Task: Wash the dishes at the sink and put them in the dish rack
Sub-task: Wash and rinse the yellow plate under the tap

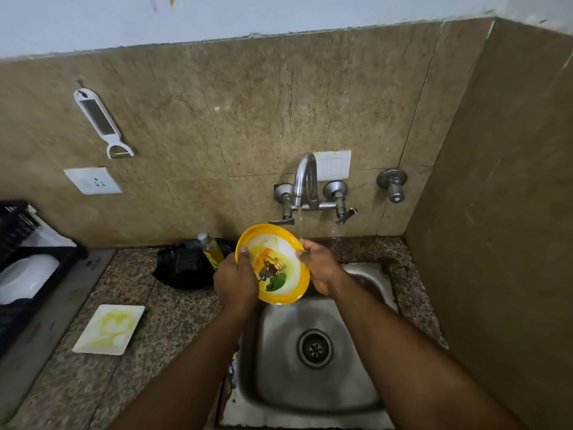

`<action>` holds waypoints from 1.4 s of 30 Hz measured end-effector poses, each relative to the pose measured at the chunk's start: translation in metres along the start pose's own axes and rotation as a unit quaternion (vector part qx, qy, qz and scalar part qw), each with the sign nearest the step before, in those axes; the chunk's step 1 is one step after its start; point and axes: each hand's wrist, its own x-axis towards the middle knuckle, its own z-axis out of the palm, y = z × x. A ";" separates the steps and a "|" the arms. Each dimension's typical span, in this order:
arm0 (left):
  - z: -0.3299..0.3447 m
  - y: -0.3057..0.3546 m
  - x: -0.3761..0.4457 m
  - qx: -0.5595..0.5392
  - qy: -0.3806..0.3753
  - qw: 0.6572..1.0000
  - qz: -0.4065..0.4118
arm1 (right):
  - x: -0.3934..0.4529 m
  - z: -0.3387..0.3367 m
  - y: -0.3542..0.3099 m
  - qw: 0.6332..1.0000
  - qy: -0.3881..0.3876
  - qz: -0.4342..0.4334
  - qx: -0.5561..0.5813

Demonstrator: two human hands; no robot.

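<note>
- Right now both hands are holding a round yellow-rimmed plate with a cartoon picture above the back edge of the square steel sink, its face tilted toward the camera.
- The left hand is gripping the plate's left edge, thumb lying on the rim and fingers curled behind.
- The right hand is gripping the right edge, fingers curled over the rim.
- Water is running from the curved chrome wall tap, falling just beside the right hand's fingers.
- A square white plate smeared with green is lying on the speckled stone tabletop, left of the sink.
- A dark plastic dish rack is sitting at the far left, with a white dish in it.
- A bottle of yellow liquid is standing behind the left hand.
</note>
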 end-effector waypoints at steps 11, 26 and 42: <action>-0.006 0.002 -0.011 -0.021 0.017 1.000 0.013 | -0.011 0.000 0.006 0.999 0.005 -0.005 0.052; 0.001 0.003 -0.015 -0.107 0.058 0.992 0.021 | -0.013 0.006 0.010 0.987 -0.009 -0.020 0.156; 0.003 0.042 0.049 0.193 -0.224 0.942 0.156 | -0.010 -0.004 -0.038 0.930 0.019 -0.185 -0.318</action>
